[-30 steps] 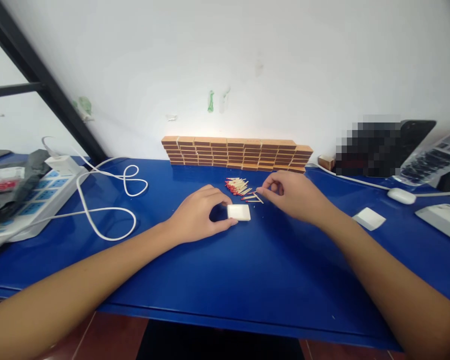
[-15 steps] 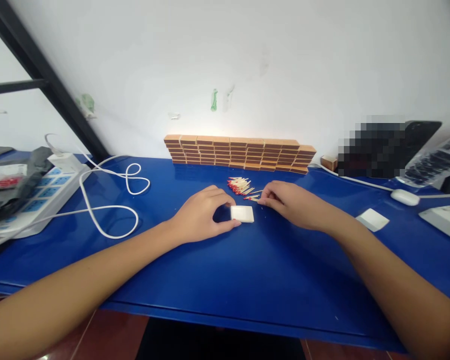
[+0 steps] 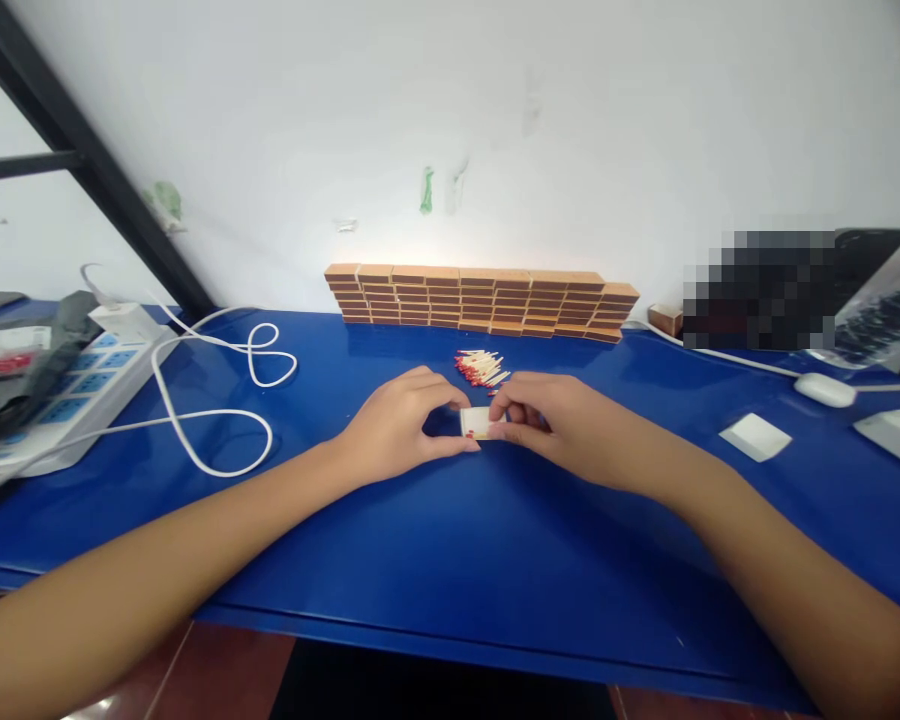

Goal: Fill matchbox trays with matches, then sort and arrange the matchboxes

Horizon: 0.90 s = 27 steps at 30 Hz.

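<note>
White tray (image 3: 477, 422) pinched at its 9 o'clock end by left hand (image 3: 394, 428), thumb and forefinger. Right hand (image 3: 562, 420) fingers bunched narrow on its 3 o'clock end. Loose matches (image 3: 480, 367) at 12 o'clock, near. Blue table (image 3: 450, 540) beneath.

Centre: small white box (image 3: 477, 422), its right part hidden under the fingers of the right hand (image 3: 551, 425); contents not discernible. Far right: pixelated block (image 3: 757, 290), unidentifiable. Right edge cuts keyboard (image 3: 881, 325) and white device (image 3: 896, 435). Left edge cuts power strip (image 3: 60, 395).
</note>
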### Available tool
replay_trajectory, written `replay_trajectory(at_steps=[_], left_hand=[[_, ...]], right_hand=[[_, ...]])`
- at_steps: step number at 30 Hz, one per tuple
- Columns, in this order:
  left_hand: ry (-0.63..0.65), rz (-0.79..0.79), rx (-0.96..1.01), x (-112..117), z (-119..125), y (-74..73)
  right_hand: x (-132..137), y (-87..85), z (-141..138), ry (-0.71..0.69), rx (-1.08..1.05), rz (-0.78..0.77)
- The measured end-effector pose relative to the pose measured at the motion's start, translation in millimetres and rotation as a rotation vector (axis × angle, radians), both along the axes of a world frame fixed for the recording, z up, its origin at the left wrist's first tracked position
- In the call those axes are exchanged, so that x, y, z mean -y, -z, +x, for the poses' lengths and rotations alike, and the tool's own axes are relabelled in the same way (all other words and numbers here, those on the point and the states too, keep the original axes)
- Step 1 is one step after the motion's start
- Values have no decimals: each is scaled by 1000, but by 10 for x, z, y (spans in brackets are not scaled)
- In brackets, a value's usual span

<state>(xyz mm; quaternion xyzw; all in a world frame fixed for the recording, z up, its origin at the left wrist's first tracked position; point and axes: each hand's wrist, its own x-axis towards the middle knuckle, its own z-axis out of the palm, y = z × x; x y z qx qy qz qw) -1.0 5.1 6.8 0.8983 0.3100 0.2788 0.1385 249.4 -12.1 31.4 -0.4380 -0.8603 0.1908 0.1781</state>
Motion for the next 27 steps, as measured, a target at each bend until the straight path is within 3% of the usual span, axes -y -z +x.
replay_trajectory(at_steps=[7,15,27], left_hand=[[-10,-31,-6,15,6,-3],[-5,-30,-16,17,8,-18],[0,-27,-25,31,15,-9]], right_hand=[[-259,67,192,181,-33,170],[-334,202,206,162,71,30],[-378,227,262,172,60,78]])
